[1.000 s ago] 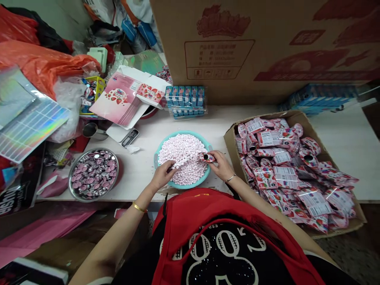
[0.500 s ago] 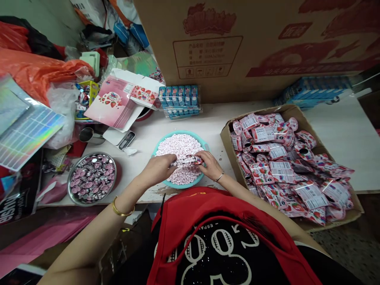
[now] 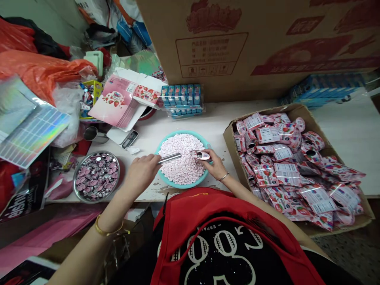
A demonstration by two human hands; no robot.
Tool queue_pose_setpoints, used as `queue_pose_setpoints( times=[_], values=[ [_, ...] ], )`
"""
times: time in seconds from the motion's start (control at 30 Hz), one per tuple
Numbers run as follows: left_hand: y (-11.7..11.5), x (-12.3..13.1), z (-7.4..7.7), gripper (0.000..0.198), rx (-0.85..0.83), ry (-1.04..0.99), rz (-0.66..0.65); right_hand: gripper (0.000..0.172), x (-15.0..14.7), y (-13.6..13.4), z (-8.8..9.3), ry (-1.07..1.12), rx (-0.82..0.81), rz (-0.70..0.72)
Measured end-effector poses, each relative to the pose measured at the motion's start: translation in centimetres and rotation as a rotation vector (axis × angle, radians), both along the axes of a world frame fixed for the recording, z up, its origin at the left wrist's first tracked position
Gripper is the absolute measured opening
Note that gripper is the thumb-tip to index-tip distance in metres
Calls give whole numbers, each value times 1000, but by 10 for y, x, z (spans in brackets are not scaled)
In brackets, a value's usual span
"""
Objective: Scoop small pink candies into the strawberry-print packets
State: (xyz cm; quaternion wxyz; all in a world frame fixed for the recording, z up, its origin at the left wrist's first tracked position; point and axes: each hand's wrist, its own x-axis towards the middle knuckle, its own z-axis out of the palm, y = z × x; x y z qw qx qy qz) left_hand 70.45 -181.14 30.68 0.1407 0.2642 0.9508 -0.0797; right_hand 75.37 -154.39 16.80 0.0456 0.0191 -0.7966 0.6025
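My left hand is closed round one end of a slim, shiny metal tool, whose other end points right over the candies. Its exact kind I cannot make out. Between the fingers of my right hand is a small pink packet with a dark round opening, at the bowl's right side. Beneath both lies a turquoise bowl filled with small pale pink candies.
To the left stands a steel bowl of pink and silver caps. A cardboard box heaped with strawberry-print packets is on the right. Pink printed cards, blue packs and a large carton stand behind.
My left hand has drawn back left from over the candies, and the metal tool now shows in it. My right hand has moved slightly right and the packet's opening now shows.
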Motion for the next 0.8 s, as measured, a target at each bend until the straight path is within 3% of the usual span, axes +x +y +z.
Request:
queue_pose_setpoints(
  times=[0.1, 0.17, 0.3, 0.4, 0.57, 0.7, 0.8],
  values=[
    [-50, 19, -34, 24, 3, -64, 158, 40, -9, 1, -10, -95, -128, -99],
    [-64, 32, -64, 22, 43, -105, 202, 41, -18, -2, -19, -118, -196, -121],
    [-42, 39, -123, 18, 218, -137, 220, 42, -29, -15, -35, -141, -263, -71],
    [-11, 30, -154, 16, 361, -135, 261, 42, -32, -24, -40, -162, -218, -13],
    [6, 22, -174, 22, 542, -152, 325, 42, -34, -29, -40, -177, -231, 2],
    [-3, 23, -175, 26, 678, -202, 344, 42, -32, -23, -30, -169, -329, -20],
    [-6, 22, -173, 28, 765, -241, 345, 43, -28, -9, -18, -139, -262, -66]
  ],
)
